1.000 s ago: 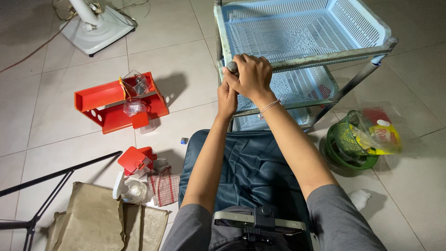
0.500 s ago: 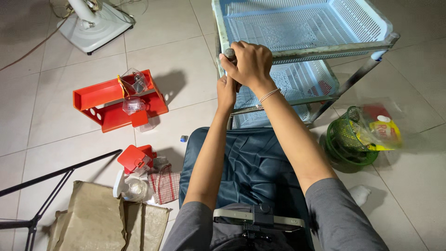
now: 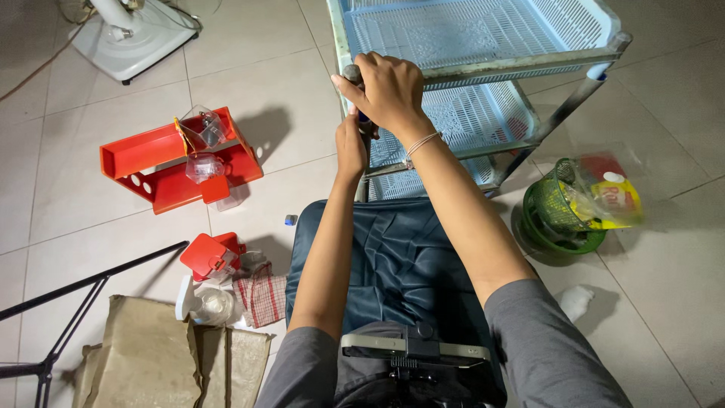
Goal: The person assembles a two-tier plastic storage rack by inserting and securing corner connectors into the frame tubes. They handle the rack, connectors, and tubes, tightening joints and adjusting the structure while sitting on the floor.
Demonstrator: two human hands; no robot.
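Hands both clenched on rack post (image 3: 362,132): right hand (image 3: 389,91) above left hand (image 3: 351,143).

Yellow packet with red label patch (image 3: 613,200) in green basket (image 3: 555,227), right; flattened brown cardboard (image 3: 151,359) near left on floor.

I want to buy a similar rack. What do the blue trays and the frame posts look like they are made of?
The blue trays look like moulded plastic: matte, with a fine perforated lattice. The frame posts look like metal tubing, grey and faintly shiny, though coated plastic cannot be ruled out. The right hand covers one post top, with the left hand below it.
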